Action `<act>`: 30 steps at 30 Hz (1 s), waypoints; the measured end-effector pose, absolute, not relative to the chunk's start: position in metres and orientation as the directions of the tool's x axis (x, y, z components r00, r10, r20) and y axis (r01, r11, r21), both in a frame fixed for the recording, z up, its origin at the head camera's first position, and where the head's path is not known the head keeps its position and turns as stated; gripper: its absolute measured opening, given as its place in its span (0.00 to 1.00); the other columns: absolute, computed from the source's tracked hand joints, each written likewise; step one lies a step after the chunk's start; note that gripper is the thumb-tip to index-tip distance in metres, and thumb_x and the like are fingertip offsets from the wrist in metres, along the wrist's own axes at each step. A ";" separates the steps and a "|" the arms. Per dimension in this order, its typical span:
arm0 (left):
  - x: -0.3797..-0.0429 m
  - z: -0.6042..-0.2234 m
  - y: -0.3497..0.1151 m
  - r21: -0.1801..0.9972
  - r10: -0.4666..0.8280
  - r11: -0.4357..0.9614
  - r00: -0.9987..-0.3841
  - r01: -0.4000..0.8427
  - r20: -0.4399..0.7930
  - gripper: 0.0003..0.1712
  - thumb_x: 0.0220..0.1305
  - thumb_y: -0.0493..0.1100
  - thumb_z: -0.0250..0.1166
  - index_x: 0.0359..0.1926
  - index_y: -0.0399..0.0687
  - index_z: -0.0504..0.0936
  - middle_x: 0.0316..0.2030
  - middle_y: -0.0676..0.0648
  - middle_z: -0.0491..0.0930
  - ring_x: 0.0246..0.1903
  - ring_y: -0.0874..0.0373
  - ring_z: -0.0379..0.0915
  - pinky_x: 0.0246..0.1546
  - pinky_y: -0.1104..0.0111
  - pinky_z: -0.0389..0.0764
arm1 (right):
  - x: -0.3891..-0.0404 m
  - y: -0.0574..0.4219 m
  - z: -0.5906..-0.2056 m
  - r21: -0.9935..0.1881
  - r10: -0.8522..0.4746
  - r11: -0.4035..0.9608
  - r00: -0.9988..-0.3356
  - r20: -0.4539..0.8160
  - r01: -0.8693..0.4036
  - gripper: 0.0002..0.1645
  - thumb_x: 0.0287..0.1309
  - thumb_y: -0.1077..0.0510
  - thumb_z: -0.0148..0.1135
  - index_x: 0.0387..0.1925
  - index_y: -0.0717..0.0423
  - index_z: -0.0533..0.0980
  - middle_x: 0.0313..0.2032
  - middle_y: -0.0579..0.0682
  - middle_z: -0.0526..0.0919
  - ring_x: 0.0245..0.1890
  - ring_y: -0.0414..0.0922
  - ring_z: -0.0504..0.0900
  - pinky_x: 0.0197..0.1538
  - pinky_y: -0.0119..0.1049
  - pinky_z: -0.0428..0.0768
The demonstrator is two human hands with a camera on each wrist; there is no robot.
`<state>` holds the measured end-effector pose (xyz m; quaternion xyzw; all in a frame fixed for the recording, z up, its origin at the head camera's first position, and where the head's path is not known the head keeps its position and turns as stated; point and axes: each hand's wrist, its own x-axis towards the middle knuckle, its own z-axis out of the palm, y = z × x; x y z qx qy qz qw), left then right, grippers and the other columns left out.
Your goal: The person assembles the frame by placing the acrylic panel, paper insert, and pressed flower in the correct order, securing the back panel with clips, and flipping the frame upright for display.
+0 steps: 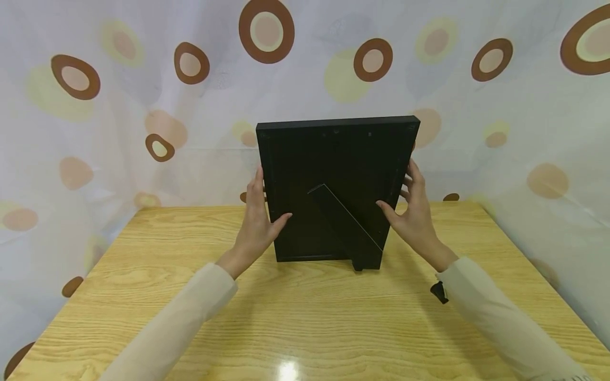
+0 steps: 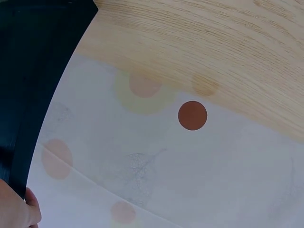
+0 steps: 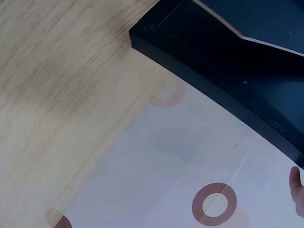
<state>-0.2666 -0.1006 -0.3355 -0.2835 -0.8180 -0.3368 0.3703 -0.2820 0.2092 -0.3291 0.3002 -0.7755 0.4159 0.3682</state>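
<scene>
A black picture frame [image 1: 300,159] is held roughly upright over the table, its back facing me. Its easel stand [image 1: 350,227] slants across the back toward the lower right corner. My left hand [image 1: 254,227] grips the left side, thumb against the back and fingers along the outer edge. On the opposite side my right hand [image 1: 415,219] holds it the same way. Whether the bottom edge touches the table I cannot tell. In the left wrist view, part of the left hand [image 2: 16,209] shows at the frame's edge; in the right wrist view, right-hand fingers [image 3: 297,190] show at the border.
A light wood-grain table [image 1: 295,312] lies under the frame. Behind it and at both sides hangs a pale curtain [image 1: 209,111] with brown and yellow round patterns. A small black item [image 1: 439,292] shows beside the right sleeve.
</scene>
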 end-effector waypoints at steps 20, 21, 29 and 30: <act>-0.266 -0.337 -0.103 0.343 0.230 0.605 -0.570 0.719 0.789 0.61 0.49 0.35 0.69 0.70 0.43 0.32 0.67 0.38 0.47 0.62 0.49 0.50 0.59 0.59 0.64 | -0.243 0.194 -0.340 -0.206 -0.390 0.463 -0.407 0.826 -0.862 0.33 0.62 0.55 0.53 0.61 0.71 0.56 0.58 0.67 0.62 0.55 0.56 0.64 0.54 0.37 0.65; -0.266 -0.337 -0.103 0.342 0.230 0.605 -0.570 0.718 0.789 0.61 0.49 0.35 0.69 0.70 0.43 0.32 0.67 0.38 0.47 0.62 0.49 0.50 0.59 0.59 0.64 | -0.242 0.193 -0.343 -0.226 -0.409 0.466 -0.435 0.802 -0.856 0.33 0.60 0.59 0.55 0.61 0.71 0.57 0.58 0.67 0.62 0.54 0.56 0.65 0.53 0.38 0.65; -0.266 -0.337 -0.102 0.340 0.233 0.596 -0.562 0.727 0.794 0.61 0.50 0.35 0.69 0.70 0.43 0.32 0.67 0.39 0.46 0.61 0.49 0.50 0.57 0.58 0.66 | -0.239 0.189 -0.362 -0.380 -0.469 0.543 -0.646 0.603 -0.749 0.35 0.52 0.70 0.60 0.61 0.65 0.57 0.54 0.59 0.67 0.45 0.48 0.72 0.44 0.41 0.74; -0.267 -0.337 -0.102 0.341 0.232 0.596 -0.563 0.727 0.794 0.61 0.50 0.35 0.69 0.70 0.43 0.32 0.67 0.39 0.46 0.61 0.49 0.50 0.57 0.59 0.66 | -0.239 0.189 -0.363 -0.389 -0.470 0.548 -0.658 0.588 -0.740 0.35 0.53 0.69 0.60 0.61 0.65 0.57 0.54 0.59 0.67 0.44 0.47 0.73 0.43 0.40 0.74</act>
